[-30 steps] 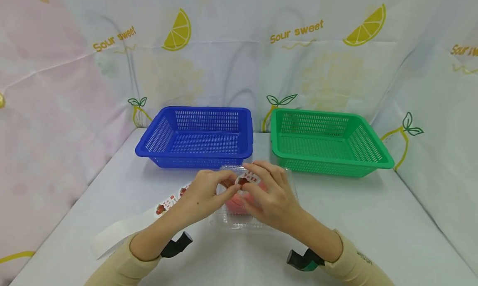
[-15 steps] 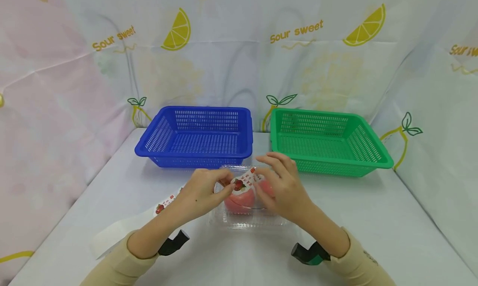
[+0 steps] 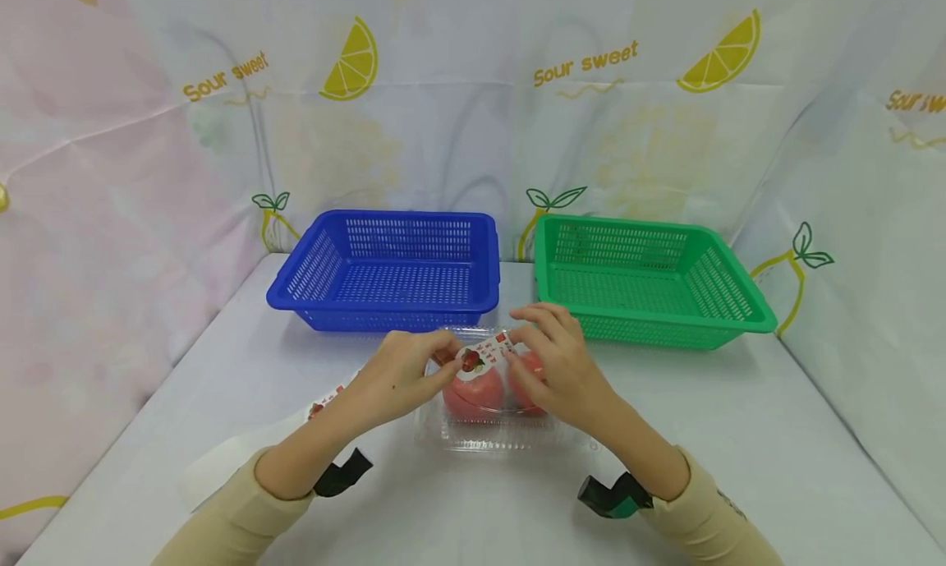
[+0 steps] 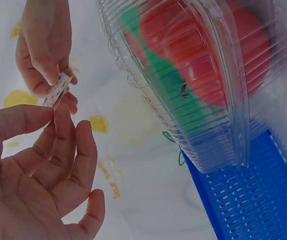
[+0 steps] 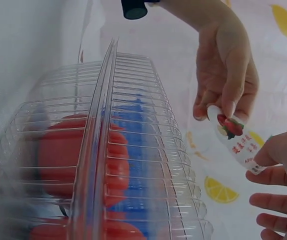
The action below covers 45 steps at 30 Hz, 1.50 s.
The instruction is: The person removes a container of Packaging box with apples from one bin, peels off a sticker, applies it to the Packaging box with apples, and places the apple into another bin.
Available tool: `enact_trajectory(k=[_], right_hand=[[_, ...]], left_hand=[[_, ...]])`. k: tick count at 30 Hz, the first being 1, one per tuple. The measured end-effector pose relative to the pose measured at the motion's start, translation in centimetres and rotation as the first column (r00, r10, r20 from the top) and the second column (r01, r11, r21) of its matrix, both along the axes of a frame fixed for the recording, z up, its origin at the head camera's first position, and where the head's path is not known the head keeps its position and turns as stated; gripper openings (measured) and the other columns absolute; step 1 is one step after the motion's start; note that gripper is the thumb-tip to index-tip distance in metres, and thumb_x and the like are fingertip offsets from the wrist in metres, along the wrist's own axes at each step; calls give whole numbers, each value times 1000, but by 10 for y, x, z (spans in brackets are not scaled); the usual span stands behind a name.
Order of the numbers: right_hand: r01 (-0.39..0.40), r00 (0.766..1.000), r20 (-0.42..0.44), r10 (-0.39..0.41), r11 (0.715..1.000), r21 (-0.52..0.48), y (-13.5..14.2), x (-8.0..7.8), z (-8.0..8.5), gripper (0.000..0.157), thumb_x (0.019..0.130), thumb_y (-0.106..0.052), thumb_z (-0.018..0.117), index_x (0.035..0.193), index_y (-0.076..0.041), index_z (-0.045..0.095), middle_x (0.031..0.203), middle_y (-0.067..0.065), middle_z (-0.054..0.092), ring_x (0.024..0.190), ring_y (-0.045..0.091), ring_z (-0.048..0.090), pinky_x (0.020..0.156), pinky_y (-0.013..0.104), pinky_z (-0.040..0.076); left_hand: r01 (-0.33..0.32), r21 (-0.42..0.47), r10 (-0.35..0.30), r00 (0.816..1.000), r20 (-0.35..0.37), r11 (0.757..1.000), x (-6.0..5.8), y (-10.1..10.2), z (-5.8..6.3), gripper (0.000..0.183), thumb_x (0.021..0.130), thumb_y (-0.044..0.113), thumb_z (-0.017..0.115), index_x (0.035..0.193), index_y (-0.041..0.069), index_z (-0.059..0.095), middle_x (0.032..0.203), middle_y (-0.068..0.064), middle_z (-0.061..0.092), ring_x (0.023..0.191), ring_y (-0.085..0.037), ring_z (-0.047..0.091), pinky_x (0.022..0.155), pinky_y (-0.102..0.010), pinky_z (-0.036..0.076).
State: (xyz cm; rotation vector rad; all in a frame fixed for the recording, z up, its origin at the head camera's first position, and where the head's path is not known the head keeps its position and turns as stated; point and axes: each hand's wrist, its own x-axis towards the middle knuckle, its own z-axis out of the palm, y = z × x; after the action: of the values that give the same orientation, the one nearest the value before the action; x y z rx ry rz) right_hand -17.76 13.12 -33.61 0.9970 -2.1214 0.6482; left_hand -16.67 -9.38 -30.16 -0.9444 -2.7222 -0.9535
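Between my hands, over a clear plastic clamshell box (image 3: 498,444), is an oval white sticker (image 3: 480,357) printed with a red fruit and red lettering. My left hand (image 3: 402,375) pinches its left end between thumb and forefinger. The thumb and forefinger of my right hand (image 3: 556,370) pinch the opposite end, other fingers spread. In the right wrist view the sticker (image 5: 236,136) spans the two hands, printed side showing. The box has its lid down over red round fruits (image 3: 473,395); in the left wrist view one fruit (image 4: 198,60) shows a dark stem.
A strip of stickers (image 3: 247,451) on white backing lies left, partly under my left forearm. A blue basket (image 3: 406,310) stands behind the box to the left and a green basket (image 3: 658,319) to the right. A printed cloth (image 3: 458,139) hangs behind.
My right hand has shifted right and slightly up, uncovering more of the sticker, which now stretches between both hands. More of the fruits shows. My left hand has barely moved.
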Motion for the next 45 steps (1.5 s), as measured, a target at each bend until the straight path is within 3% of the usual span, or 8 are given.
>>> enact_trajectory(k=[7, 11, 17, 30, 36, 45], right_hand=[[6, 1000, 20, -6, 1000, 7, 1, 1, 0, 4, 79, -8, 65, 78, -9, 61, 111, 13, 58, 109, 31, 44, 87, 48, 35], [14, 1000, 27, -15, 1000, 18, 2, 0, -2, 4, 80, -8, 64, 77, -9, 62, 111, 14, 57, 110, 31, 44, 88, 49, 34], [21, 999, 30, -22, 999, 26, 3, -1, -5, 6, 80, -9, 64, 74, -9, 61, 112, 14, 57, 110, 32, 43, 90, 51, 33], [86, 991, 102, -89, 996, 29, 1, -1, -13, 12, 79, -10, 66, 70, -11, 58, 111, 13, 57, 109, 31, 43, 84, 48, 36], [112, 987, 112, -116, 993, 40, 2, -3, -18, 16, 77, -9, 67, 66, -11, 56, 108, 13, 58, 106, 31, 45, 82, 49, 37], [158, 974, 151, -169, 984, 81, 4, -4, -24, 19, 77, -11, 68, 65, -13, 54, 108, 13, 59, 105, 31, 45, 78, 45, 37]], left_hand=[[-16, -46, 17, 1000, 26, 999, -8, 2, -3, 6, 86, 14, 62, 91, 16, 65, 79, 5, 66, 72, -10, 58, 56, -23, 46], [-45, -98, 47, 999, 14, 994, -12, 4, -5, 8, 86, 17, 63, 93, 18, 67, 79, 7, 67, 70, -10, 54, 71, -35, 41], [-61, -130, 62, 998, 3, 990, -17, 7, -6, 7, 86, 18, 63, 91, 18, 68, 77, 13, 65, 80, -14, 55, 81, -44, 34], [-75, -122, 86, 992, 88, 990, -27, 17, -13, 8, 88, 24, 61, 88, 20, 67, 74, 14, 65, 81, -12, 58, 86, -43, 30], [-106, -170, 118, 991, 58, 980, -30, 25, -18, 8, 86, 24, 64, 87, 19, 70, 73, 12, 64, 77, -9, 58, 82, -39, 30], [-95, -205, 107, 993, 48, 974, -33, 33, -25, 9, 85, 21, 64, 91, 17, 70, 68, 13, 61, 70, -6, 56, 80, -40, 30]])
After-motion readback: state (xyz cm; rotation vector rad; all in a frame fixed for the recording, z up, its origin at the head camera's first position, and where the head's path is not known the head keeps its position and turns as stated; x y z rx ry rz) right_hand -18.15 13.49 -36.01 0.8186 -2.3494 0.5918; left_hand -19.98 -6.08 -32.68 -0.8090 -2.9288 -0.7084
